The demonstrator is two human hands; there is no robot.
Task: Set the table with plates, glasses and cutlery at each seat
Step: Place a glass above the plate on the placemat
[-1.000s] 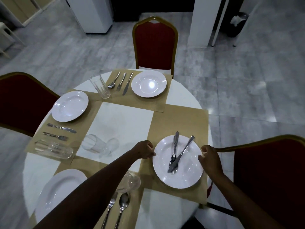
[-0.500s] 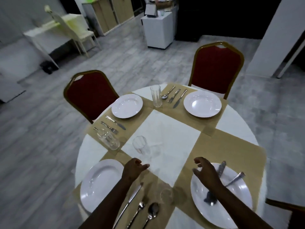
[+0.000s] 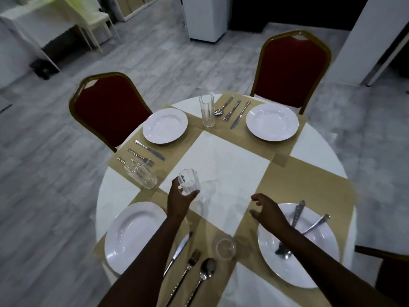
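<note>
Clear ribbed glass (image 3: 188,182), glossy white plates (image 3: 272,122), shiny metal cutlery (image 3: 237,114), matt tan placemats (image 3: 305,180).

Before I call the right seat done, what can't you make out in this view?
- Cutlery on the right plate: right forearm covers its middle, pieces uncertain.
- Spoon beside the left chair's plate: behind the tilted, blurred glass.
- Near cutlery handles: cut off by bottom edge.
- Left hand on glass: lifted or resting unclear.

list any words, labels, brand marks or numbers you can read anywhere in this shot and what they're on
None: no readable text shows anywhere in the head view.
Plates: plain white, no mark visible.
Glass held by the left hand: clear, no print.
Cutlery handles: embossed pattern only, too small to read as any stamp.
Placemats and chair backs: unmarked.
White cabinet in the background: no label visible.
</note>
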